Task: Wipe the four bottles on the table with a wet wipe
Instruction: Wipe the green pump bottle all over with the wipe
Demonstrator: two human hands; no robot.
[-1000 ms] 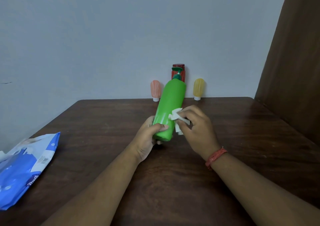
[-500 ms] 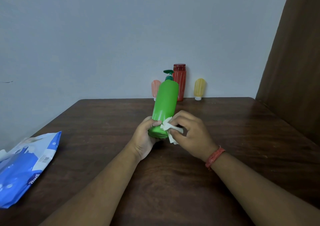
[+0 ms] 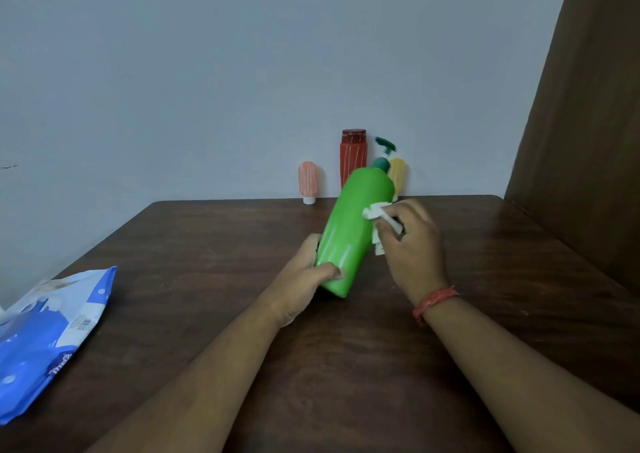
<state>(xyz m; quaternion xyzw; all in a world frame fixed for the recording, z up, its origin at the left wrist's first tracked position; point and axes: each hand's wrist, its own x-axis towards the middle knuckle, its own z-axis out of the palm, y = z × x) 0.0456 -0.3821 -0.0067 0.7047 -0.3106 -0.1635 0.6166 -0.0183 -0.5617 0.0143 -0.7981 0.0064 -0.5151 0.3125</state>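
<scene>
Fingers of the right hand pinch a crumpled white wet wipe against the side of a green pump bottle, while the left hand curls around its base, tilting it above the brown desk. Behind, a red bottle, a pink bottle and a yellow bottle stand by the wall; a blue wipes pack lies at far left.

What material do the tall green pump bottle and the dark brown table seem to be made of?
The tall green pump bottle looks like smooth, glossy plastic: pale streaks of reflected light run along its side. The dark brown table looks like wood or a wood-grain laminate, with visible grain lines and a dull sheen; the picture cannot settle which.
</scene>
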